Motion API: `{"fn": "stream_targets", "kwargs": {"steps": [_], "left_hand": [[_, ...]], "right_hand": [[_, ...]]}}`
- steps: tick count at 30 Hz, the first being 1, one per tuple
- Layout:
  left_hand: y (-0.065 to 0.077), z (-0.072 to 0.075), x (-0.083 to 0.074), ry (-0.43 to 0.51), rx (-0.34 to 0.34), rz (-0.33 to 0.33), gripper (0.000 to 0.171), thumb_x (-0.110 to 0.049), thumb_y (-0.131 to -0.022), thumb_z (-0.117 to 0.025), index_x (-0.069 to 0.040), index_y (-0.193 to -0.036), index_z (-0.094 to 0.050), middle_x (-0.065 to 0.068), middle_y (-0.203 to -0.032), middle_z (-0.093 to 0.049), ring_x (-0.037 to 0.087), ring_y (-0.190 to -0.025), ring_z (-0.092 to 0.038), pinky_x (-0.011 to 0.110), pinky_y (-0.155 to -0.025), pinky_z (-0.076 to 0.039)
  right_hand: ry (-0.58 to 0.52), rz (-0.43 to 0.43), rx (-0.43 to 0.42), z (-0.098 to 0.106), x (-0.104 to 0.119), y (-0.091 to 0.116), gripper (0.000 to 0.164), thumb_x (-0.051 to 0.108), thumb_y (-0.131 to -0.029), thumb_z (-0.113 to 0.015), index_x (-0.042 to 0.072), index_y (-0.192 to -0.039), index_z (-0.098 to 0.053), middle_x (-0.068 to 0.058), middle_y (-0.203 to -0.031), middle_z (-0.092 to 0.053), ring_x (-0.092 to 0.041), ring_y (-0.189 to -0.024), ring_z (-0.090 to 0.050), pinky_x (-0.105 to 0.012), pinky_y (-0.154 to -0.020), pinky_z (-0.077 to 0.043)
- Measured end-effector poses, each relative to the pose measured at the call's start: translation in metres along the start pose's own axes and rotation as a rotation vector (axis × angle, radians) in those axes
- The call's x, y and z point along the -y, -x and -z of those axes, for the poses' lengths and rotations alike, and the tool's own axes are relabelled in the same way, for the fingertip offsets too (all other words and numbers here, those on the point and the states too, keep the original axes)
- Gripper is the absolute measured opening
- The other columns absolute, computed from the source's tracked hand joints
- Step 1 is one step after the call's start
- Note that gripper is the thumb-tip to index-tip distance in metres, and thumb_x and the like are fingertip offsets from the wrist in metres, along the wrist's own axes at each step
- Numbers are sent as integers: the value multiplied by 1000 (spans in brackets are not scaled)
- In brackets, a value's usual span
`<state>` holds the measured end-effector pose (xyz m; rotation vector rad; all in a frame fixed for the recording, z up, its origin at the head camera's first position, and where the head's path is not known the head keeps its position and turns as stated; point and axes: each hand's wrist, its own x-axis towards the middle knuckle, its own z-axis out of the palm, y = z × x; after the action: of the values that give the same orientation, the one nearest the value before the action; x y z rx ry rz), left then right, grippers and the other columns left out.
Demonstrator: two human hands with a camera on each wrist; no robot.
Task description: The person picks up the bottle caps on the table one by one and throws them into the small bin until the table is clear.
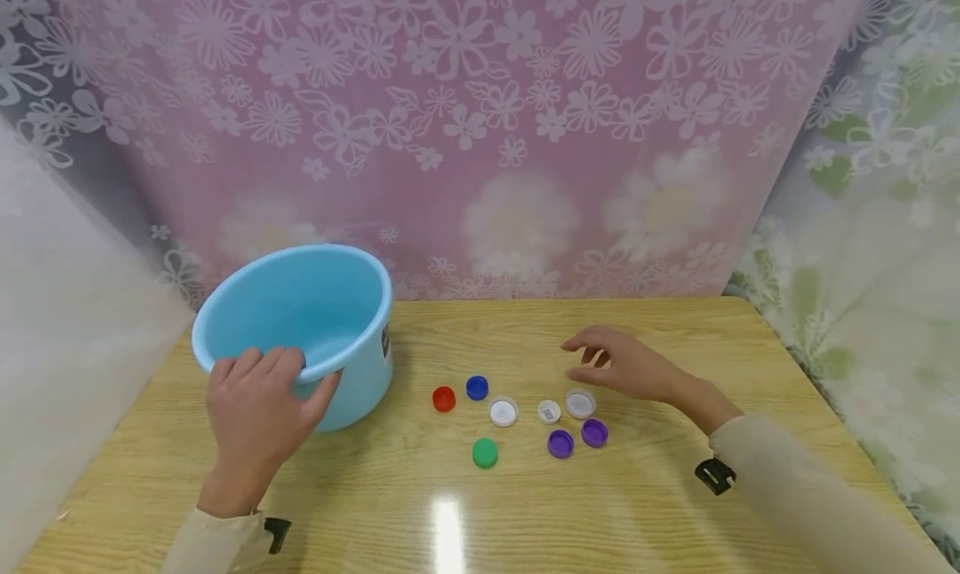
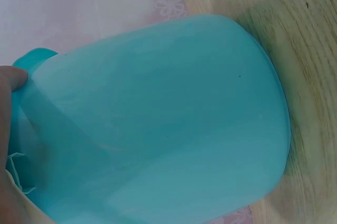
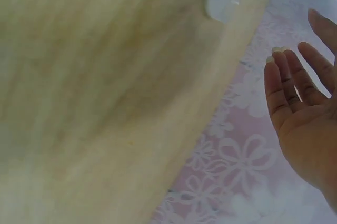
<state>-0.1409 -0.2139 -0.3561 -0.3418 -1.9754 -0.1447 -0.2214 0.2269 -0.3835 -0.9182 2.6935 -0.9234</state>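
Note:
My left hand [image 1: 258, 407] grips the near rim of a light blue plastic bucket [image 1: 360, 382], fingers over the edge and thumb along the outside. In the left wrist view the bucket's side [image 2: 168, 113] fills most of the picture. Above the table, close behind a white cap [image 1: 580, 404], hovers my right hand [image 1: 626, 366], its fingers loosely bent around nothing. Other bottle caps lie near it: two purple caps [image 1: 560, 443], a small white cap [image 1: 549, 411], another white cap [image 1: 503, 411], a blue cap [image 1: 477, 387], a red cap [image 1: 444, 399] and a green cap [image 1: 484, 452].
The wooden table [image 1: 390, 507] carries the bucket at its left side and the caps around its middle. A pink flowered curtain [image 1: 480, 182] hangs along the back edge. Pale fabric [image 1: 877, 307] borders the right side, and a whitish surface [image 1: 67, 307] the left.

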Motion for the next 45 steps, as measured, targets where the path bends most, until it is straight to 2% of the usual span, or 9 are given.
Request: {"fn": "stream_targets", "kwargs": {"steps": [4,6,12,16,22,30,38,45], "left_hand": [[0,1,0,-4,8,2,46,-46,-84,-52,-12,-58,-37,-1,-49,-27,22,-46,-26,42,-51,-25],[0,1,0,-5,7,3,46,-46,-84,-52,-12,-58,-37,-1,-49,-26,22,-46,-26,42,-51,-25],[-2,2,-1,-7,-24,0,45,-45,-83,-52,-13,-57,-33,-4,-50,-21,20,-46,-23,41,-50,-24],[-2,1,0,-8,-37,-1,45,-45,-82,-53,-12,-57,-35,-4,-50,-22,20,-45,-23,40,-49,-23],[-1,-1,0,-6,-33,5,45,-46,-83,-53,-11,-58,-38,-2,-49,-26,22,-46,-25,41,-50,-24],[-2,-4,-3,-9,-44,-4,45,-45,-82,-52,-13,-57,-33,-3,-50,-22,19,-46,-22,39,-49,-23],[-2,0,-2,-15,-37,-2,45,-45,-82,-52,-13,-57,-32,-4,-51,-21,19,-46,-21,40,-50,-24],[-4,2,-1,-9,-50,-12,46,-46,-83,-52,-13,-58,-32,-5,-52,-20,18,-47,-19,38,-49,-21]], "right_hand": [[-24,-88,62,-13,-8,10,56,42,-88,-66,7,-129,-56,-9,-122,-54,-22,-100,-55,-39,-82,-48],[-10,-103,73,-18,-11,13,59,44,-86,-67,5,-129,-56,-9,-122,-53,-21,-99,-55,-37,-80,-48],[87,-99,56,-32,-14,18,57,42,-84,-71,2,-123,-59,-2,-106,-55,-13,-85,-53,-31,-72,-47],[138,-155,30,-39,-11,20,51,38,-80,-75,5,-117,-62,2,-101,-54,-10,-82,-51,-28,-69,-46],[118,-185,-8,-41,-4,17,43,30,-80,-77,2,-109,-64,-3,-98,-55,-12,-79,-52,-26,-62,-46],[124,-218,-27,-42,-4,20,43,26,-79,-78,-1,-109,-64,-4,-95,-56,-13,-77,-52,-26,-60,-46],[160,-207,-30,-46,3,17,36,20,-79,-78,-2,-105,-66,-5,-94,-57,-13,-75,-51,-25,-59,-45],[123,-216,-34,-46,5,16,35,19,-79,-77,-3,-105,-67,-4,-93,-56,-15,-75,-52,-25,-59,-45]]}}
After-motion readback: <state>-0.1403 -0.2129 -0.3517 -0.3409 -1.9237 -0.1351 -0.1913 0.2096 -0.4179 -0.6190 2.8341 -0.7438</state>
